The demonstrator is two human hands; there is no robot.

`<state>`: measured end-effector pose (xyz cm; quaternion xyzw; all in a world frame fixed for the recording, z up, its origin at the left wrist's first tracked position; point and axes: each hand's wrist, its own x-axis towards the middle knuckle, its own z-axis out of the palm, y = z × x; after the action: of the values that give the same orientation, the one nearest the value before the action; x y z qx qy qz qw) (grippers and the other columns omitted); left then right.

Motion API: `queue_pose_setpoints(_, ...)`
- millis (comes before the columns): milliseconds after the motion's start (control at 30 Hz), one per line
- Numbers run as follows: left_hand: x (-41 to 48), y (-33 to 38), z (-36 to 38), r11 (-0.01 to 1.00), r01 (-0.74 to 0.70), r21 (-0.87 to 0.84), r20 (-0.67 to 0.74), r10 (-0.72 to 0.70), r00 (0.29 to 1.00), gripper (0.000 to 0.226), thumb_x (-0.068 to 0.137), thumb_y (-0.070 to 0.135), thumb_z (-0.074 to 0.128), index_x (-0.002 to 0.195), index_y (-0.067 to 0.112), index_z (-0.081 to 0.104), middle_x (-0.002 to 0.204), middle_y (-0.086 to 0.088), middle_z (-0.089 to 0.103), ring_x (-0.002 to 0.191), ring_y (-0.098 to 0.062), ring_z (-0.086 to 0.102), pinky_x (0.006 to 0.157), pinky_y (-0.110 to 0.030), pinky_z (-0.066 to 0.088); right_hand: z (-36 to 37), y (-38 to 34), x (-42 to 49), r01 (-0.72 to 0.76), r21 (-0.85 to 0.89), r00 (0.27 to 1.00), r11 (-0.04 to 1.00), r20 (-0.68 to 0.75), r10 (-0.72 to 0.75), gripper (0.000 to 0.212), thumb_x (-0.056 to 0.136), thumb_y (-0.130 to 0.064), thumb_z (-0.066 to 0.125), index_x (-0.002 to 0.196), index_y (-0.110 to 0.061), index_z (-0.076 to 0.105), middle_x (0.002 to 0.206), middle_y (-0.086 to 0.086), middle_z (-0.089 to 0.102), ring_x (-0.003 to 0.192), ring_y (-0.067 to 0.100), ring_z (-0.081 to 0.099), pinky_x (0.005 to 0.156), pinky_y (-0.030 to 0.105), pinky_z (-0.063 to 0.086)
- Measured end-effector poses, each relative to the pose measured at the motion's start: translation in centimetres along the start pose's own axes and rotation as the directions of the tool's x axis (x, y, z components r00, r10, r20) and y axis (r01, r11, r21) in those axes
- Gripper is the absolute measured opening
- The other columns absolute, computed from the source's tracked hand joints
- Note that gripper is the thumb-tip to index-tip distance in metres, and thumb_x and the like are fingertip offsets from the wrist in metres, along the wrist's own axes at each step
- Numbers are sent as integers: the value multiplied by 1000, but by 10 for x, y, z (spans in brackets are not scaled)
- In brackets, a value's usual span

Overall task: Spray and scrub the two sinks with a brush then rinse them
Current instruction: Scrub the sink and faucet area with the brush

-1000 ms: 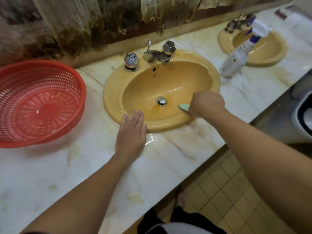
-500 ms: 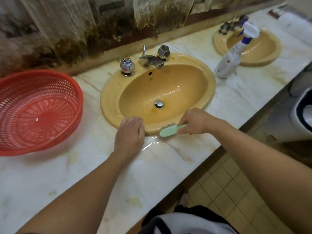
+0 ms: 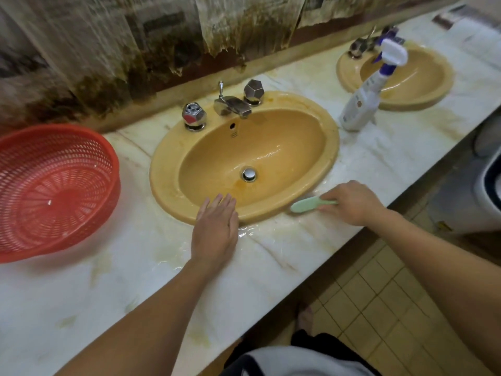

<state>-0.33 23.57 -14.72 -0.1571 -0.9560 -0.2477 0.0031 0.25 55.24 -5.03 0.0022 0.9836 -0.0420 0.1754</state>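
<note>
A yellow oval sink (image 3: pixel 173 164) is set in the wet marble counter (image 3: pixel 130 267), with a chrome tap (image 3: pixel 233 104) and two faceted knobs behind its bowl. My right hand (image 3: pixel 352 203) grips the handle of a pale green brush (image 3: pixel 306 206), whose head lies on the front right rim of this sink. My left hand (image 3: pixel 217 229) rests flat, fingers straight, on the front rim and the counter. A second yellow sink (image 3: pixel 423 96) sits at the far right. Between the two sinks stands a white spray bottle (image 3: pixel 360 104) with a purple neck.
A red plastic basket (image 3: pixel 51 191) sits on the counter to the left. Stained, peeling wall covering (image 3: pixel 162 36) runs behind the sinks. A white bin (image 3: pixel 485 191) stands on the tiled floor (image 3: pixel 379 308) at the right, past the counter's front edge.
My right hand brought the brush out of the bowl onto the front rim, then slid it rightward along the rim. My left hand stayed flat in place.
</note>
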Motion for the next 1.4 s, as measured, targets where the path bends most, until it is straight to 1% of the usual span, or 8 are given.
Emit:
queue_pose_setpoints(267,10,41,16,996,86,10,-21,-86,996,67,100,42,13,148,17,53,157,2,45,151,-9,30,126,-30,7,14,-35,5,259,217,964,941,3,-266,26,94,-54,59,105,-37,75,86,-16,67,81,11,58,71,34,50)
queue_pose_setpoints(400,9,46,20,996,78,35,-20,-77,997,66,103,42,12,152,15,46,160,1,39,153,-10,24,127,-32,7,-16,21,20,-8,380,996,925,-77,40,27,93,-51,63,102,-32,80,72,-4,70,78,19,63,71,37,52)
queue_pose_setpoints(600,9,61,28,988,139,66,-23,-138,990,67,103,41,13,153,10,45,161,-4,39,153,-16,27,126,-35,11,-11,-33,25,-15,251,997,968,82,-5,39,92,-55,57,75,-21,68,78,3,61,77,26,61,61,33,45)
queue_pose_setpoints(800,2,57,26,986,146,77,-39,-144,989,65,104,42,17,152,8,46,160,-5,41,152,-18,30,126,-31,11,-67,-34,55,-298,71,947,952,147,286,37,91,-51,59,103,-17,58,115,10,61,110,33,60,88,39,49)
queue_pose_setpoints(967,-3,61,26,950,300,82,-125,-289,949,67,106,41,15,157,1,31,167,-12,23,157,-18,9,128,-35,4,-43,-118,68,44,65,923,997,379,-65,8,78,-17,65,71,-13,63,88,8,64,66,23,56,64,27,45)
queue_pose_setpoints(1067,-10,54,24,925,365,103,-135,-351,927,68,106,41,14,158,0,27,168,-13,18,157,-18,5,128,-35,0,-55,-91,87,35,-18,890,999,455,-24,22,83,-24,64,68,-9,72,89,1,71,76,22,62,76,29,52)
queue_pose_setpoints(1200,-8,55,21,924,350,153,-99,-338,936,73,102,43,5,156,2,34,166,-12,26,157,-20,11,128,-35,0,-62,-41,87,-187,-89,962,978,187,201,15,80,-28,68,76,-14,63,95,-2,61,84,22,59,74,31,45)
queue_pose_setpoints(1400,5,66,18,904,405,135,-87,-396,914,72,100,39,4,154,6,39,165,-9,28,157,-21,13,128,-37,0,-10,-36,42,349,-40,933,936,-78,-351,25,95,-49,57,99,-30,73,91,-1,69,97,26,63,72,34,28)
